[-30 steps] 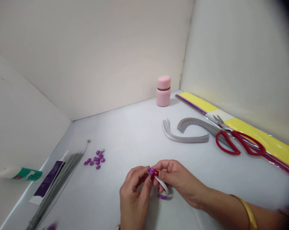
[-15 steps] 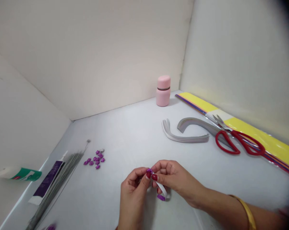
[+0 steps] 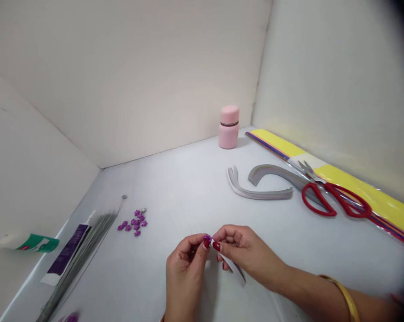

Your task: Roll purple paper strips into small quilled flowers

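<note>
Between the thumb and forefinger of my left hand is the small purple folded end of a paper strip. The thumb and fingers of my right hand pinch the same paper strip just beside that fold. Its loose tail, whitish on the side facing me, slants down to the right under my right hand. My fingertips partly cover the fold. To the left of my hands, several purple paper stars lie in a loose cluster with a silvery piece at its edge.
Grey-white paper strips curve beyond my right hand. Red-handled scissors rest across more strips and a yellow pack. A pink jar stands at the back. Left are thin wires, a purple tube and a green-and-white tube.
The strip's tail has swung from a curl showing a purple end to a straighter slant with its pale side up. Both hands keep their pinch with only slight movement.
</note>
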A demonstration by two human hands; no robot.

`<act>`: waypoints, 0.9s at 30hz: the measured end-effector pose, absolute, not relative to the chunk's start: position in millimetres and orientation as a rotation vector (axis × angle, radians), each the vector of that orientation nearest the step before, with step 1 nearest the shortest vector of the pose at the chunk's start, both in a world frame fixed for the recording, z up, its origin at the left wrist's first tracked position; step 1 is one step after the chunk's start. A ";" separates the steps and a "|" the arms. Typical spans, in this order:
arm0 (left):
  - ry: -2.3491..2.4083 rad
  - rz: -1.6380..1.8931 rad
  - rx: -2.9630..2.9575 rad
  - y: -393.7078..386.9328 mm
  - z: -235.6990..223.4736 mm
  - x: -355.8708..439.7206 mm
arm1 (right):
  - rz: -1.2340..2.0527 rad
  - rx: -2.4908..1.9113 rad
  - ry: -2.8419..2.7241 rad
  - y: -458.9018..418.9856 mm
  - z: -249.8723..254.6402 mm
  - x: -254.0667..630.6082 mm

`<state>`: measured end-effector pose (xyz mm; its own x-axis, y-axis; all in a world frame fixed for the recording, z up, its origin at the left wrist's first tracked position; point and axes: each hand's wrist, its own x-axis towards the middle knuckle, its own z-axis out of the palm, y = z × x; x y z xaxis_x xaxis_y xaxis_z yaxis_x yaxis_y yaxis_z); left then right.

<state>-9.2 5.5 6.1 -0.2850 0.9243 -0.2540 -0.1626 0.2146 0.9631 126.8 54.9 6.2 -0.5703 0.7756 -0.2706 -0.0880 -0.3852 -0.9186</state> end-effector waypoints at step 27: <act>1.516 1.318 1.288 2.9 6.5 -13.0 | 2.031 -1.005 -1.228 56.8 13.0 126.4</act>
<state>-13.0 2.9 6.5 -0.2244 0.9712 0.0799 0.2141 -0.0308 0.9763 126.4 56.8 13.0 -0.5645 0.7643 -0.3119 -0.0786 -0.4260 -0.9013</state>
